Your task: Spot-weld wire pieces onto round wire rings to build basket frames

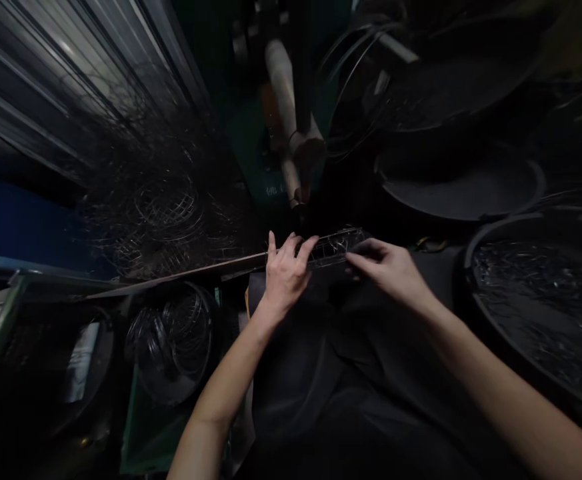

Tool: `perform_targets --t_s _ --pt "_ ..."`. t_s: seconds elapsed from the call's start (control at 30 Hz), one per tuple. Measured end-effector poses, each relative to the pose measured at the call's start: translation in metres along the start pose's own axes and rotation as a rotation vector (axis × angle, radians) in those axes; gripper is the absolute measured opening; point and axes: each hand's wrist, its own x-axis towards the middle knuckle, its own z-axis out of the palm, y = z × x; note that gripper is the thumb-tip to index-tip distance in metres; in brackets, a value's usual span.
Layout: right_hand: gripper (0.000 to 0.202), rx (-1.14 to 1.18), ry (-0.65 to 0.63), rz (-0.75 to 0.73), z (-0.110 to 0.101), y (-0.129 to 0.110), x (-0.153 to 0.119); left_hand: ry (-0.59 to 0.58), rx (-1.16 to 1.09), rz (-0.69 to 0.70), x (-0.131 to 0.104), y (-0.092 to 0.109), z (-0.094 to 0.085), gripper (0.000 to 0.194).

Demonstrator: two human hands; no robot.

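Both hands are together at a thin wire piece (338, 248), which lies between them just beyond the dark cloth (311, 393) and below the tip of a machine arm (281, 73): the left hand (287, 272) has its fingers spread at the left end, while the right hand (387, 268) brings thumb and fingers close together at the right end, but I cannot tell if either one grips it firmly. To the left, coiled wire rings (157, 343) stand in a round container, and to the right is a wide tub (472, 257) with many small metal pieces.
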Motion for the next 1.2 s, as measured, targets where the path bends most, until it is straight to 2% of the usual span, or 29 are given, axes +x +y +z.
perform_targets --t_s 0.1,0.23,0.4,0.57,0.73,0.87,1.2 --pt "0.033 0.035 -0.126 0.072 0.033 -0.033 0.011 0.043 0.038 0.007 -0.003 0.004 0.002 0.054" --pt "0.028 -0.045 -0.018 0.024 0.043 -0.054 0.006 0.048 0.040 0.002 -0.003 0.003 0.006 0.058" --pt "0.027 -0.021 0.029 -0.050 0.051 -0.058 0.000 0.052 0.010 -0.021 -0.001 -0.002 0.011 0.061" --pt "0.027 -0.037 0.055 -0.126 0.055 -0.063 0.002 0.122 0.025 -0.007 0.002 -0.005 0.013 0.061" --pt "0.027 -0.052 0.067 -0.138 0.055 -0.066 0.006 0.128 0.020 -0.018 0.006 -0.007 0.015 0.060" --pt "0.029 -0.035 0.083 -0.137 0.055 -0.069 0.009 0.176 0.026 -0.009 0.011 -0.009 0.016 0.054" --pt "0.028 -0.046 0.101 -0.195 0.057 -0.072 0.021 0.231 -0.007 0.001 0.022 -0.016 0.018 0.055"
